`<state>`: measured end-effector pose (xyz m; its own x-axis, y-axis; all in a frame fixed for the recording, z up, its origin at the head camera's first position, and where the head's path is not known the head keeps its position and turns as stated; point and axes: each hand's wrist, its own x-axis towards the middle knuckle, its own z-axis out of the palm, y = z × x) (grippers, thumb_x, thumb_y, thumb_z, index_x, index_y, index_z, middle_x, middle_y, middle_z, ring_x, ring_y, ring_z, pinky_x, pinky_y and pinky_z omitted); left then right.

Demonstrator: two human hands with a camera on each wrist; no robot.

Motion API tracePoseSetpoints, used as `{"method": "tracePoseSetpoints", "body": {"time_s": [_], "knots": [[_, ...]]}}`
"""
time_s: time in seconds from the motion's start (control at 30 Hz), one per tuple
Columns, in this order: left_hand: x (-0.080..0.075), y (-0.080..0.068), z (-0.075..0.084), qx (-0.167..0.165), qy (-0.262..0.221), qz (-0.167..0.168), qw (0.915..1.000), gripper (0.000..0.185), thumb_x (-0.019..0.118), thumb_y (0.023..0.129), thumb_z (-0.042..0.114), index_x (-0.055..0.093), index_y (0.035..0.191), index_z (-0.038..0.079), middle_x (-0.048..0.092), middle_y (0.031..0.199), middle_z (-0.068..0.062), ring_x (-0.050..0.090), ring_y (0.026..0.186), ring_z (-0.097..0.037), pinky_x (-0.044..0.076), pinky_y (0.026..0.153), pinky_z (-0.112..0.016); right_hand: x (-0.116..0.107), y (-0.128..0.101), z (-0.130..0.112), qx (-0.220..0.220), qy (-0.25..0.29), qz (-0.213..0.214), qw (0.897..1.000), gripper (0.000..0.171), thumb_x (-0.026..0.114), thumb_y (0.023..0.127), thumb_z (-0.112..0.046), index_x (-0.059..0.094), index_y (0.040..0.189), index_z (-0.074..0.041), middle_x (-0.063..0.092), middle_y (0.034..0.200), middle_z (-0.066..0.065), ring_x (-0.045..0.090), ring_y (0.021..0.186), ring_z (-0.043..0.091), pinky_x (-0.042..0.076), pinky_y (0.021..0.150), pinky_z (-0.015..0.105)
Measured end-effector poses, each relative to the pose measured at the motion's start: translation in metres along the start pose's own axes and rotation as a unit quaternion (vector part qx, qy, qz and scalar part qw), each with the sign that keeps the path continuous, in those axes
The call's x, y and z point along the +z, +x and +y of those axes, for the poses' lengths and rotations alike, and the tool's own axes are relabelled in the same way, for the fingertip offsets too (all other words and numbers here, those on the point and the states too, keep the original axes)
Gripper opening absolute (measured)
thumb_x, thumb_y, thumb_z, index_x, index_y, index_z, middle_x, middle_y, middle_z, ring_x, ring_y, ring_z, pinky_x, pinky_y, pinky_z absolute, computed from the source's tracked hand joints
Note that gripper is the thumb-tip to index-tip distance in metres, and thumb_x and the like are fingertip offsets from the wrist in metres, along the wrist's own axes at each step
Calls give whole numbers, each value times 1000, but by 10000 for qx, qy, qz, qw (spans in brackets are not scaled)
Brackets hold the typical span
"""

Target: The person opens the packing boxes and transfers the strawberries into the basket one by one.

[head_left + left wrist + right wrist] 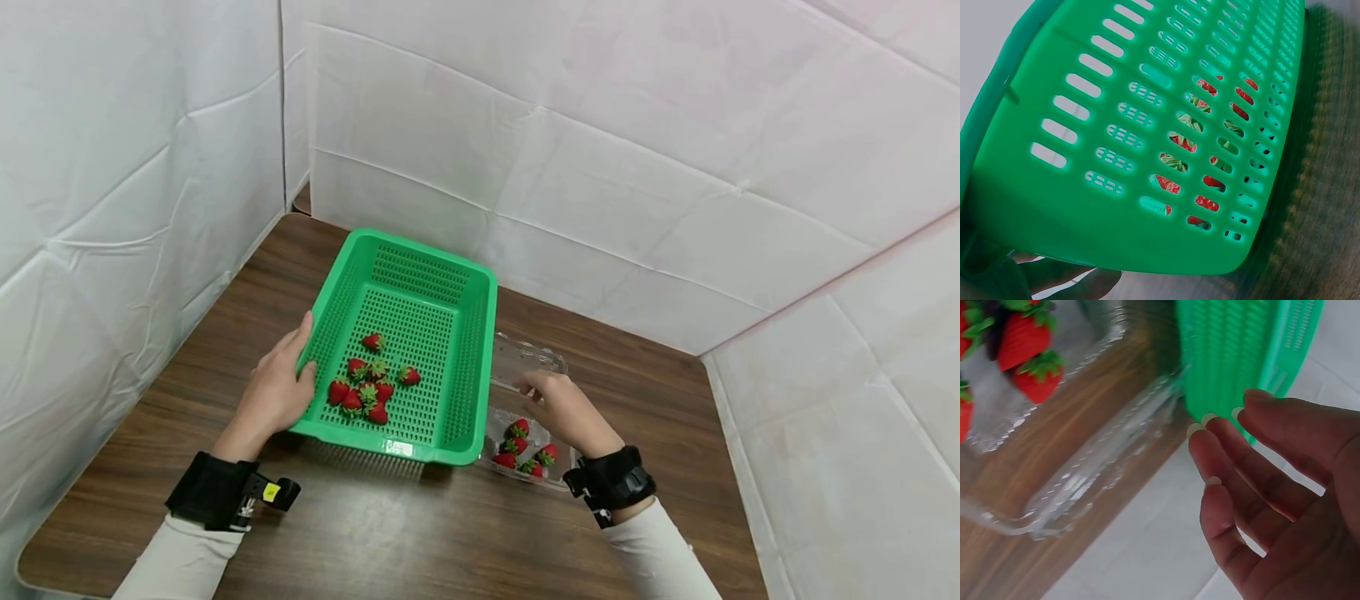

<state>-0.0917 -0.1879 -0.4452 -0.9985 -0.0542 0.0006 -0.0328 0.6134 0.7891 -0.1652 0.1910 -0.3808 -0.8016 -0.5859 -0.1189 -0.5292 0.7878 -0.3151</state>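
A green slotted basket (465, 333) sits on a dark wooden table (360, 533) with several strawberries (367, 385) in its near half. My left hand (281, 387) grips the basket's left rim near the front corner, thumb over the edge. In the left wrist view the basket's underside (1085, 125) fills the frame, with fingers (1054, 275) below it and berries (1179, 140) showing through the slots. My right hand (557, 402) hovers with relaxed fingers (1229, 444) holding nothing, over an open clear clamshell box (498, 433) of several strawberries (517, 446).
The clamshell's clear lid (528, 358) lies open behind the right hand, against the basket's right wall (1241, 344). White padded walls (600, 167) close in the table on the left, back and right. Black bands are on both wrists.
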Motion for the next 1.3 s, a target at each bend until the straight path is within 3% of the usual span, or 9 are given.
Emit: {"method": "tracePoseSetpoints", "body": {"time_s": [0.47,0.6,0.83,1.03,1.3], "knots": [[0,-1,-2,-29,4,-1,10000,72,42,100,5,-1,157,17,24,156,-28,41,126,-54,36,96,-67,25,-6,26,823,306,-672,9939,29,63,91,-1,66,120,-1,67,114,20,66,97,28,56,81,37],[0,-1,-2,-75,-3,-21,10000,72,42,101,6,-2,157,19,23,157,-27,40,127,-53,37,96,-66,32,-4,31,922,421,-854,9912,32,66,88,0,66,121,0,66,117,21,68,92,28,56,74,35],[0,0,-2,-106,20,-34,9999,72,41,101,7,-2,157,19,22,157,-26,39,129,-53,36,97,-67,40,-3,34,734,268,-960,9923,35,70,86,0,66,121,-1,66,121,19,69,93,27,55,80,39],[-1,0,0,-139,60,-51,9999,72,41,101,7,-2,157,19,22,157,-25,42,127,-53,37,95,-66,46,0,36,664,91,-990,9928,32,67,86,1,69,118,-4,68,120,14,66,78,17,49,64,30],[0,0,0,-82,66,-17,9999,70,41,101,7,0,157,18,23,157,-26,48,120,-52,42,89,-63,52,3,38,807,-7,-1017,9915,29,69,86,0,71,114,-4,68,118,16,67,95,26,50,69,32]]}}
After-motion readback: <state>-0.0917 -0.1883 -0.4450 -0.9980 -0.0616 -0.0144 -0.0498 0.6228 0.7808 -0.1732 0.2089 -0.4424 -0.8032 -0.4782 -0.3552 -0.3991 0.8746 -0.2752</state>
